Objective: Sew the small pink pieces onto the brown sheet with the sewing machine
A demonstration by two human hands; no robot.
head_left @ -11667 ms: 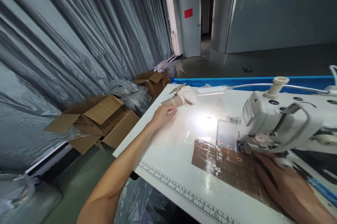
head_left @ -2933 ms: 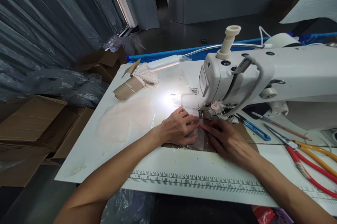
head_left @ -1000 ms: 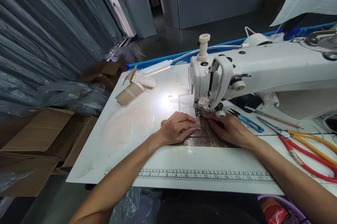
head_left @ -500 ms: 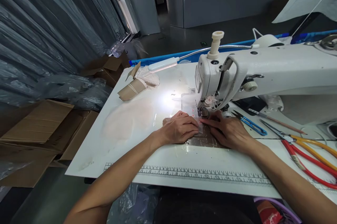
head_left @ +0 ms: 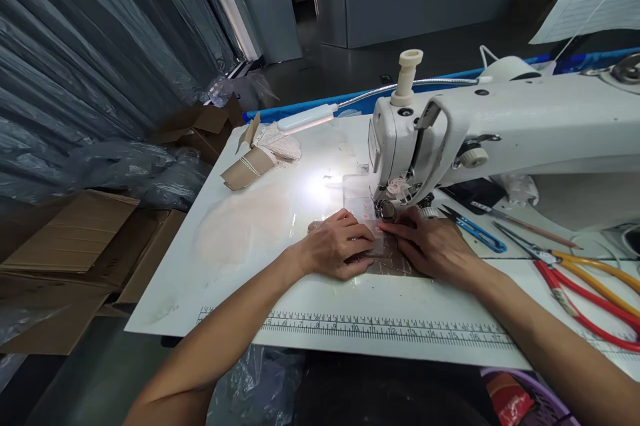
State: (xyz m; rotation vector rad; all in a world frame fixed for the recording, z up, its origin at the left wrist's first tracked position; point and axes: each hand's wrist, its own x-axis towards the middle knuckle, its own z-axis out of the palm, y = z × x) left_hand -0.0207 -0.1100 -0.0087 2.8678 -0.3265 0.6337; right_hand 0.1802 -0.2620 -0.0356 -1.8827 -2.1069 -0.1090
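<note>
A white sewing machine (head_left: 480,126) stands on the white table (head_left: 240,266). Below its needle lies a small pale piece of fabric (head_left: 376,247) on a brown taped patch (head_left: 395,265). My left hand (head_left: 336,244) lies flat on the fabric's left side, fingers pointing at the presser foot (head_left: 386,210). My right hand (head_left: 433,244) presses the fabric from the right, fingertips next to the foot. Both hands hold the piece down on the table.
A cardboard-wrapped bundle of pale fabric (head_left: 260,156) and a lamp on a gooseneck (head_left: 306,118) sit at the table's far left. Blue thread snips (head_left: 475,229), red and yellow handled scissors (head_left: 585,286) lie right. Open cardboard boxes (head_left: 75,246) stand left on the floor.
Both hands have crept slightly nearer to me with the fabric under the presser foot; earlier still, my left hand came back from the far bundle to the needle.
</note>
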